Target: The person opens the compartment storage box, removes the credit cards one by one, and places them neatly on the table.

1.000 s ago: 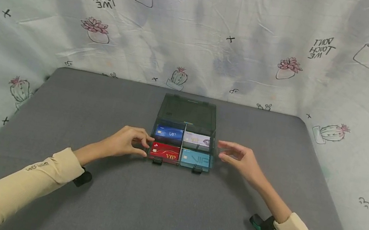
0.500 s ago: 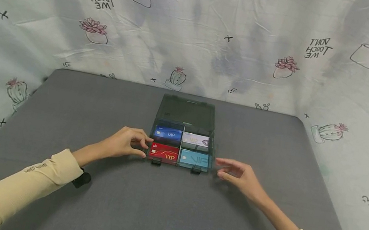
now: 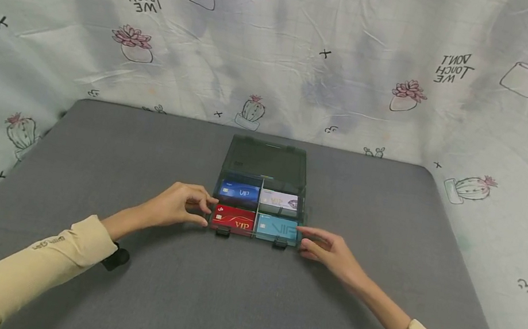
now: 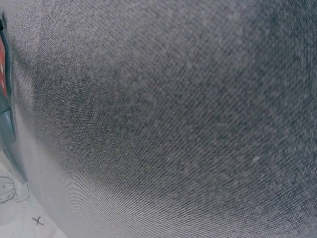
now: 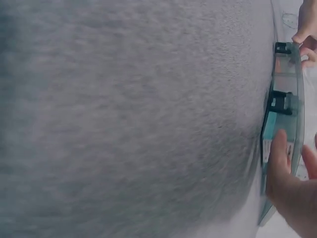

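Grey table against a cactus-print backdrop

A grey fabric-covered table (image 3: 231, 299) with rounded far corners fills the foreground. Behind and beside it hangs a wrinkled pale cloth (image 3: 368, 42) printed with potted cacti, pink succulents, small crosses and mirrored lettering. Soft, even light.

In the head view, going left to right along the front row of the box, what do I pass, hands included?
left hand → red card → light blue card → right hand
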